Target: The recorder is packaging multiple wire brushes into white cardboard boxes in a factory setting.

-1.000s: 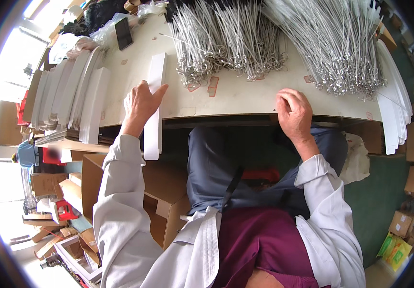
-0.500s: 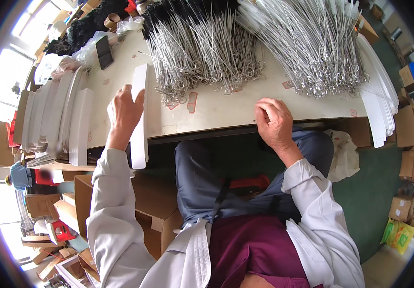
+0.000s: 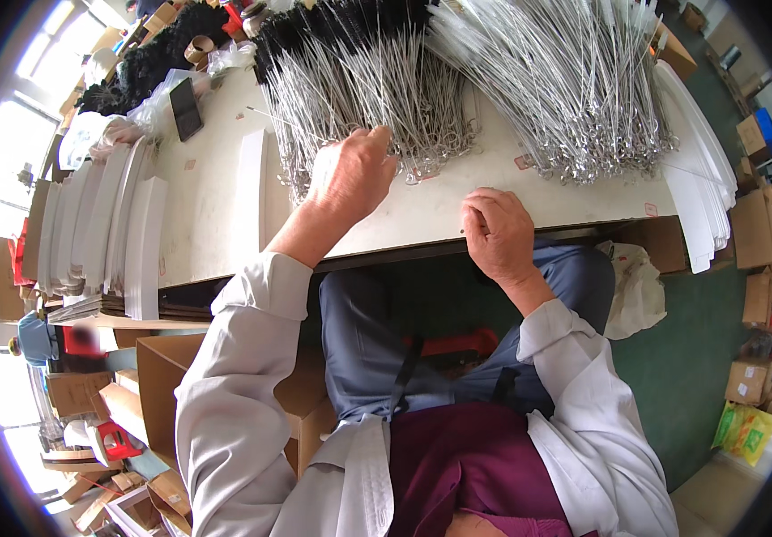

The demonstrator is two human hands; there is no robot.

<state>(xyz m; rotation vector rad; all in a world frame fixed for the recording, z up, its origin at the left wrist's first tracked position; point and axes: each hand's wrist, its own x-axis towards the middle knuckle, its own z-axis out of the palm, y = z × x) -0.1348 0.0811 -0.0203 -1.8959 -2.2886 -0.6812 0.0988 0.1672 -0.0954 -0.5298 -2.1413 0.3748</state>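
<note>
My left hand (image 3: 350, 177) reaches over the near, looped ends of a pile of black-bristled wire brushes (image 3: 377, 85) on the table. Its fingers are closed together at the loops; whether a brush is between them is hidden. By the table's front edge, my right hand (image 3: 499, 233) is held with curled fingers, thumb against them, and what they hold, if anything, does not show. Beside my left forearm lies a long white card strip (image 3: 250, 188). A second pile, of white-bristled wire brushes (image 3: 574, 107), spreads across the right side.
Stacked white card strips stand at the table's left (image 3: 142, 242) and right (image 3: 703, 188) ends. A black phone (image 3: 186, 109) and plastic bags (image 3: 157, 106) lie at the back left. An open cardboard box (image 3: 164, 380) is below the table on the left.
My left hand has moved right, from the white card strip to the loops of the black-bristled brushes, and its fingers have closed. My right hand has barely shifted.
</note>
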